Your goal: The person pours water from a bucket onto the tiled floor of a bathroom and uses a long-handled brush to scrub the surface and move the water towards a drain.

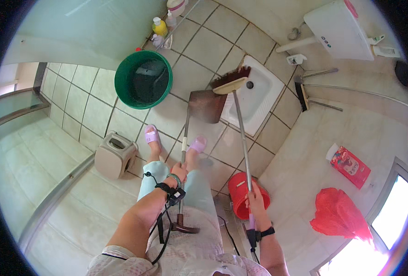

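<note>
My left hand [179, 172] is wrapped round the upright metal handle of a brown dustpan [207, 106], whose pan lies on the tiled floor ahead of my feet. In my right hand [256, 201] is the handle of a long broom [241, 126]. The broom's dark bristles with a cream head are at the left edge of the white squat toilet [265, 99], just beyond the dustpan. The bristles partly hide the toilet's rim. Whether anything lies in the dustpan I cannot tell.
A green tub [143, 79] with water stands ahead on the left, beside bottles [159, 27]. Near my left foot is a beige step stool [115, 155]. A red bucket [248, 195] stands by my right hand. A brush [301, 94] leans at the right wall, and a red bag [340, 214] hangs there.
</note>
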`<state>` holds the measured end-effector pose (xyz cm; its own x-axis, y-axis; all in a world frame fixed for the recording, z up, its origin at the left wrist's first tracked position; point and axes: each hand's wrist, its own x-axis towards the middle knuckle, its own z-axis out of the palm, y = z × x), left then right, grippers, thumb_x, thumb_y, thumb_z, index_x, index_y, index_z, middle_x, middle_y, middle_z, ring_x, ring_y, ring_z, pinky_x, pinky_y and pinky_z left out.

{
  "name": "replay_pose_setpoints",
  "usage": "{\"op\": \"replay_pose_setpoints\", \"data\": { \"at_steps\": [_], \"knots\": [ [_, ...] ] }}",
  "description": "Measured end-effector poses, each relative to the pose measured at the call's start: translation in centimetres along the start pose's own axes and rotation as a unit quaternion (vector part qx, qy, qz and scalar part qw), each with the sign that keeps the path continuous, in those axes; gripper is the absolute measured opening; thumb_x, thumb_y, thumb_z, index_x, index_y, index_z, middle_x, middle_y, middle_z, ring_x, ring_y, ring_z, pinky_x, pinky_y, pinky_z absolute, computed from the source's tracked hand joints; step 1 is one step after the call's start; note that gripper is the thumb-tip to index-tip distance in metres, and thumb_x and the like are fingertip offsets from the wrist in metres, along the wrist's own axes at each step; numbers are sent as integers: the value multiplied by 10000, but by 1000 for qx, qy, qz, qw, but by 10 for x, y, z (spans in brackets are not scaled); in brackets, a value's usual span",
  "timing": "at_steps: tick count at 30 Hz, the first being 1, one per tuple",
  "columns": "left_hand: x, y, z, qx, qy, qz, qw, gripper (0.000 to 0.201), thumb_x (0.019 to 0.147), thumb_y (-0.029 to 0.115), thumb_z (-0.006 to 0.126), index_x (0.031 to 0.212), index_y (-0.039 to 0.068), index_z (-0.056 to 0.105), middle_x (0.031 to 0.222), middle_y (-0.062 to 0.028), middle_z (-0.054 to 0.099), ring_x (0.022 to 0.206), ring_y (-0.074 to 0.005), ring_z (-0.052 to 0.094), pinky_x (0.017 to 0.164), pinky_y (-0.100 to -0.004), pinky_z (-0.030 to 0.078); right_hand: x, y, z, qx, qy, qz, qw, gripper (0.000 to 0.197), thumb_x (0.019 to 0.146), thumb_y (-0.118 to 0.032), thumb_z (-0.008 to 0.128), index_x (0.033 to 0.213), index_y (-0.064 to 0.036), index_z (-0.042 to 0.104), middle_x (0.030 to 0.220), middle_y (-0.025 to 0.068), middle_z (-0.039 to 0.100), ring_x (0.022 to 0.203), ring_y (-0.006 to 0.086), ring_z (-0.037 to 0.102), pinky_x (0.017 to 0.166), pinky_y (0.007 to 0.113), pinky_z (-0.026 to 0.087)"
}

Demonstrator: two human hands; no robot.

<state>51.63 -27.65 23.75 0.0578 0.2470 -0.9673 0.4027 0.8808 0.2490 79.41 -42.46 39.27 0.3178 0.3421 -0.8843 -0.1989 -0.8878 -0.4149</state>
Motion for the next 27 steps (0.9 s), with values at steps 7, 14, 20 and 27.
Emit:
{"op": "replay_pose_setpoints", "data": {
  "at_steps": [7,14,20,27],
  "knots": [
    [12,-14,-2,62,-1,14,998,374,908,364,452,952,-1,524,589,-82,543,436,-176,510,392,-329,402,11,-44,-3,80,31,12,996,477,935,-76,412,1398,-137,313,713,4,487,522,72,442,460,218,405],
    [27,-23,-15,33,-30,-26,999,354,888,339,484,822,-8,503,577,-82,532,455,-189,529,401,-332,407,-42,-78,26,368,-38,90,925,504,919,-67,465,1391,-141,303,765,20,492,556,76,437,483,212,391],
    [27,31,-21,88,-128,-63,986,313,881,210,523,1087,5,408,681,-102,569,517,-221,567,431,-370,464,-73,-60,31,216,-74,31,973,542,885,-50,508,1385,-121,312,727,14,490,517,90,448,481,232,395],
    [36,105,-14,-3,-213,-39,976,579,864,99,564,1315,60,202,797,-117,585,715,-237,618,629,-390,540,-138,-66,14,62,-50,-40,996,595,858,-7,508,1401,-92,279,736,18,502,547,75,467,486,219,400]
  ]
}}
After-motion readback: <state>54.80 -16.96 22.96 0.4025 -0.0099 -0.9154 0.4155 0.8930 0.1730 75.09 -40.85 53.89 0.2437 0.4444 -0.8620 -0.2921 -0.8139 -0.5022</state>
